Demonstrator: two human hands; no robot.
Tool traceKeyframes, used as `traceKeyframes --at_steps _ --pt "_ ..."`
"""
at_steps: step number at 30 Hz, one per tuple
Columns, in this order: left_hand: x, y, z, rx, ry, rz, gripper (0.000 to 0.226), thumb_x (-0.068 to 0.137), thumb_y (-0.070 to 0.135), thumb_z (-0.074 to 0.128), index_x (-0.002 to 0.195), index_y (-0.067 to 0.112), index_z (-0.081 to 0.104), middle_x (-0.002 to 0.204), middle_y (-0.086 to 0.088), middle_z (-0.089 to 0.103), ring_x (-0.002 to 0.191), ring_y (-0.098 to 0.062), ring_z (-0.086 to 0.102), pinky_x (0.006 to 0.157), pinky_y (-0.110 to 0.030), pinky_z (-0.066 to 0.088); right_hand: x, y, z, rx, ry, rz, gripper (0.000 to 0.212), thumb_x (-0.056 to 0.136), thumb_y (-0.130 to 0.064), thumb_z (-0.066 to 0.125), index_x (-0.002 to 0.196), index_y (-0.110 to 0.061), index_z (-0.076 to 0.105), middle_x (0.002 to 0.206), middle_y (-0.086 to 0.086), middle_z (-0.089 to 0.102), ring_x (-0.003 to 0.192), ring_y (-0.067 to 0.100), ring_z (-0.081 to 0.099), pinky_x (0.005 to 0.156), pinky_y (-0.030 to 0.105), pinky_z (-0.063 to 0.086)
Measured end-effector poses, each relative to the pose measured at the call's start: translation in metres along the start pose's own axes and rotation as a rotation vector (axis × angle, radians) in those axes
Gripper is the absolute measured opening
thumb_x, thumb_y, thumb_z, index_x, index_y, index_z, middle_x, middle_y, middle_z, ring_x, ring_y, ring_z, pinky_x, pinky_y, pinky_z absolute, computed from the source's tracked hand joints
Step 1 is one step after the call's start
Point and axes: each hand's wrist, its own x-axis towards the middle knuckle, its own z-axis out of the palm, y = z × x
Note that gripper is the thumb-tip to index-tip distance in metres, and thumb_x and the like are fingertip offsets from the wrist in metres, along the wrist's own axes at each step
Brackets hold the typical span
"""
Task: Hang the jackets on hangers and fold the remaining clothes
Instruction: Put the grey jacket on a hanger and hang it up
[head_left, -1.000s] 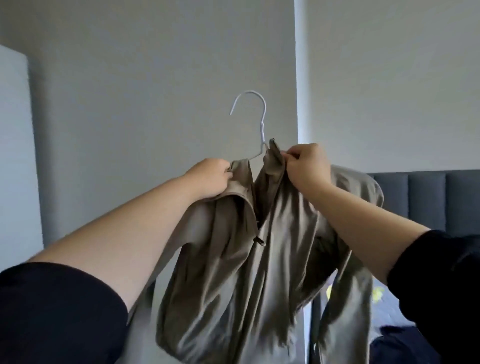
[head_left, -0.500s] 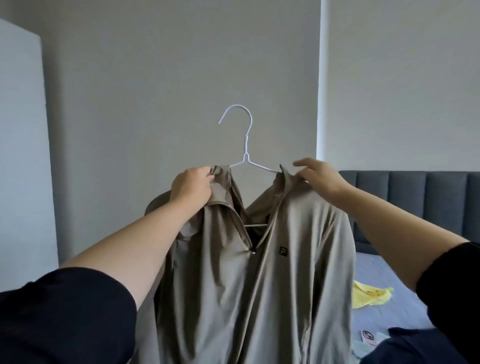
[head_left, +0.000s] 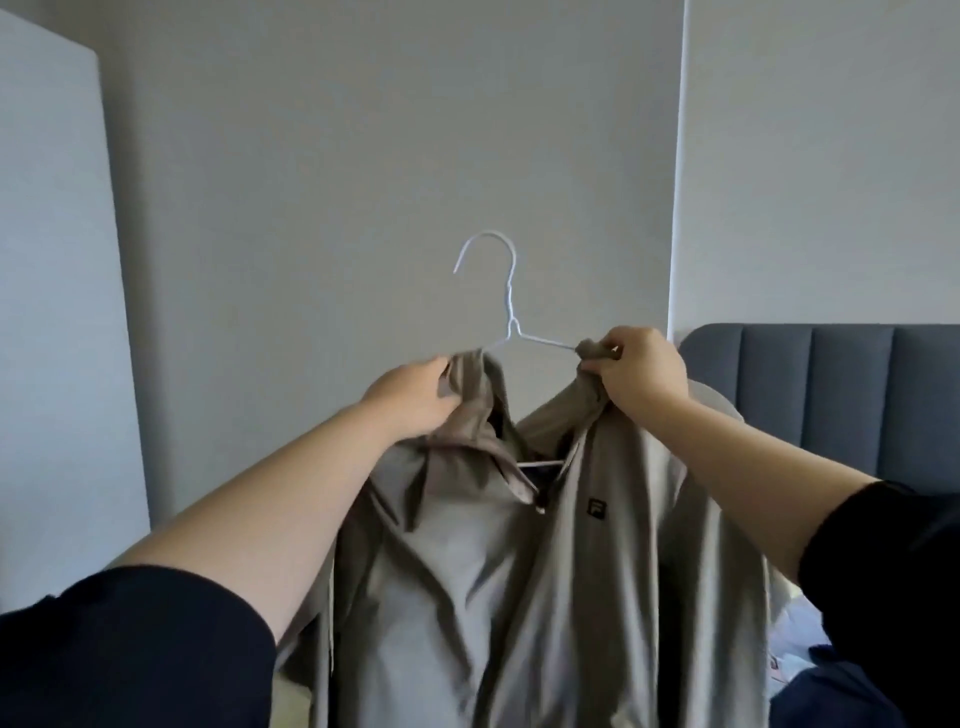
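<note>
A taupe zip-neck jacket with a small dark chest logo hangs in front of me on a white wire hanger, whose hook stands above the collar. My left hand grips the left side of the collar. My right hand grips the right collar edge together with the hanger's right arm. The jacket's front falls open at the neck, and the hanger's lower bar shows through the opening. The sleeves hang down behind my forearms.
A grey wall fills the view ahead, with a white panel at the left. A dark blue padded headboard stands at the right. Dark blue clothing lies on the bed at the lower right.
The jacket has spread out flat on the hanger from a bunched state. My right hand, flat on the shoulder half a second ago, now grips the right collar.
</note>
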Motion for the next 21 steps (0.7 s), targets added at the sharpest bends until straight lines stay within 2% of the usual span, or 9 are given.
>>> traceKeyframes --at_steps 2,6,9,11,14,16,18,19,21 --pt "-0.003 -0.019 0.002 -0.008 -0.108 -0.055 0.035 0.091 0.037 0.056 0.117 0.014 0.058 0.123 -0.013 0.060 0.115 -0.033 0.054 0.090 -0.034 0.045 -0.010 0.007 0.008 0.044 0.029 -0.016 0.009 0.082 -0.022 0.069 0.089 -0.017 0.065 0.081 0.001 0.062 0.081 0.024 0.055 0.063 0.029 0.033" --pt "-0.009 -0.031 -0.001 -0.020 0.059 -0.121 0.029 0.095 0.039 0.050 0.085 0.012 0.058 0.104 -0.017 0.064 0.100 -0.036 0.059 0.072 -0.032 0.041 -0.019 0.006 0.018 0.172 0.075 -0.034 0.011 0.081 -0.022 0.070 0.088 -0.015 0.066 0.081 0.000 0.065 0.083 0.025 0.058 0.064 0.027 0.032" --pt "-0.010 -0.025 -0.001 -0.030 0.219 -0.195 0.029 0.096 0.036 0.050 0.088 0.010 0.062 0.100 -0.018 0.065 0.094 -0.038 0.059 0.068 -0.031 0.036 -0.017 -0.002 0.018 0.205 0.148 -0.095 0.011 0.084 -0.025 0.068 0.089 -0.015 0.068 0.086 0.003 0.070 0.087 0.027 0.060 0.081 0.037 0.044" --pt "-0.008 -0.021 -0.002 -0.042 0.299 -0.239 0.026 0.096 0.030 0.050 0.091 0.009 0.063 0.099 -0.019 0.065 0.092 -0.039 0.059 0.066 -0.032 0.036 -0.006 -0.005 0.012 0.115 0.111 -0.139 0.015 0.088 -0.029 0.062 0.088 -0.016 0.069 0.086 0.003 0.070 0.087 0.027 0.060 0.087 0.043 0.044" --pt "-0.006 -0.015 0.000 -0.039 0.341 -0.292 0.019 0.096 0.023 0.049 0.088 0.010 0.061 0.097 -0.017 0.065 0.090 -0.039 0.059 0.064 -0.032 0.034 0.011 0.001 -0.005 -0.013 -0.087 -0.026 0.039 0.095 -0.036 0.052 0.061 -0.015 0.052 0.063 0.002 0.053 0.073 0.029 0.049 0.069 0.035 0.039" --pt "-0.003 -0.008 0.000 -0.071 0.350 -0.309 0.018 0.095 0.021 0.049 0.087 0.010 0.061 0.096 -0.017 0.064 0.090 -0.039 0.059 0.064 -0.032 0.033 0.017 0.012 -0.021 0.005 -0.028 0.055 0.050 0.097 -0.037 0.046 0.054 -0.014 0.037 0.054 0.002 0.041 0.068 0.029 0.044 0.065 0.033 0.031" --pt "0.000 0.001 -0.003 -0.116 0.339 -0.314 0.018 0.094 0.021 0.050 0.085 0.011 0.062 0.096 -0.017 0.065 0.090 -0.039 0.059 0.064 -0.031 0.033 0.016 0.021 -0.037 -0.092 -0.011 0.035 0.046 0.099 -0.042 0.040 0.063 -0.014 0.051 0.064 0.002 0.052 0.079 0.032 0.051 0.074 0.035 0.035" --pt "0.001 0.007 -0.005 -0.136 0.322 -0.307 0.019 0.093 0.022 0.051 0.085 0.011 0.064 0.096 -0.017 0.065 0.090 -0.039 0.060 0.064 -0.031 0.033 0.014 0.024 -0.044 -0.154 -0.017 -0.005 0.040 0.098 -0.044 0.038 0.082 -0.016 0.062 0.080 0.003 0.061 0.093 0.032 0.054 0.084 0.038 0.037" --pt "0.002 0.022 -0.011 -0.171 0.295 -0.279 0.018 0.092 0.024 0.055 0.086 0.011 0.066 0.095 -0.016 0.066 0.091 -0.039 0.061 0.065 -0.031 0.035 0.011 0.026 -0.059 -0.173 -0.056 -0.074 0.037 0.098 -0.040 0.041 0.125 -0.020 0.056 0.112 0.005 0.062 0.113 0.029 0.051 0.099 0.041 0.037"
